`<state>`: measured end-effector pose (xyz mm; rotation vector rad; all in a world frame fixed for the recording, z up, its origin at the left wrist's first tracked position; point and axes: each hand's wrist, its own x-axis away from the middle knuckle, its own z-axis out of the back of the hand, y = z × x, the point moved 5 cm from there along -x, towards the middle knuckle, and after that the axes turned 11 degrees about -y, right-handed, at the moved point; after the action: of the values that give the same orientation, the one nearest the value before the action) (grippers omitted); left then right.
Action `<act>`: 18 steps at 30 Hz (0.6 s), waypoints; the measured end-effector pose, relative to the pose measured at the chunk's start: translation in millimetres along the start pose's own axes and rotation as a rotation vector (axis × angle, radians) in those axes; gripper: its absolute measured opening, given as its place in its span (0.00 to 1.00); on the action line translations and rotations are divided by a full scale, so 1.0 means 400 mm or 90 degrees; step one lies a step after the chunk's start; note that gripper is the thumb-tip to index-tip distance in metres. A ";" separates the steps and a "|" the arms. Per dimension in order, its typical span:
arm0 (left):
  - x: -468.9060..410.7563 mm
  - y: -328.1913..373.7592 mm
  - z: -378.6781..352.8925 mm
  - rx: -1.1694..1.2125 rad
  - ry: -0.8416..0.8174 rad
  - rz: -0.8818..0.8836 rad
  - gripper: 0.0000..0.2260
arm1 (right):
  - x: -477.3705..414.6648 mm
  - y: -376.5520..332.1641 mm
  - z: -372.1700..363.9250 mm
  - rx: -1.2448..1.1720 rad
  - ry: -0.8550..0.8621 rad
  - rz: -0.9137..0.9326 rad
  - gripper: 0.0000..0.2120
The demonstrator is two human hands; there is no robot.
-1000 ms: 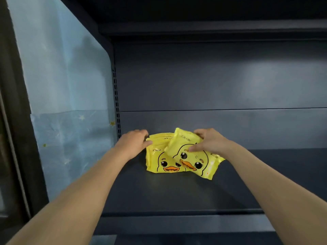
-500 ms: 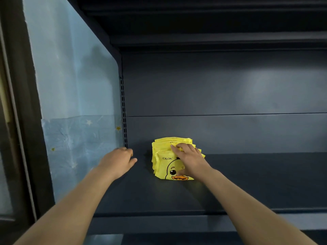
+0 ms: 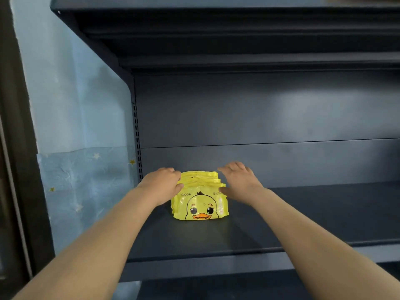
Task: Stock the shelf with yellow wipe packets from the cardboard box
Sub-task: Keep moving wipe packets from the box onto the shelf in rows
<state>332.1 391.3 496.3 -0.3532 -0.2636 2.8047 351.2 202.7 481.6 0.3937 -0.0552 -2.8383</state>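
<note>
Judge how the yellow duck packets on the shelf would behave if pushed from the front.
The yellow packets look soft and glossy, so they would probably flex and slide on the smooth shelf. Standing on edge between the left hand and right hand, they may topple.

A row of packets (image 3: 200, 204) stood upright on the shelf (image 3: 303, 213), one behind another, towards its left end and set back from its front edge. The rearmost packet was near the back panel (image 3: 259, 109), which rose behind the shelf. The left grip (image 3: 161, 182) lay against the left side of the row, its thumb touching the front packet. The right grip (image 3: 240, 180) was at the row's right side, just above and beside the packets. A slotted post (image 3: 136, 137) stood left of the row at the back corner, with the wall (image 3: 82, 126) further left. An upper shelf (image 3: 238, 59) hung overhead.
</note>
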 end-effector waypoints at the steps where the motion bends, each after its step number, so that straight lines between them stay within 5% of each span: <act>1: 0.006 0.025 0.011 -0.012 -0.005 0.001 0.16 | 0.030 0.025 0.014 0.001 -0.013 -0.008 0.29; 18: 0.315 0.704 0.181 0.063 -0.010 0.056 0.17 | 0.721 0.487 0.117 -0.032 -0.180 -0.055 0.25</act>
<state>119.8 156.7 477.7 -0.3274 -0.1138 2.8950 122.8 -63.7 465.6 -0.0197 -0.0225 -2.9521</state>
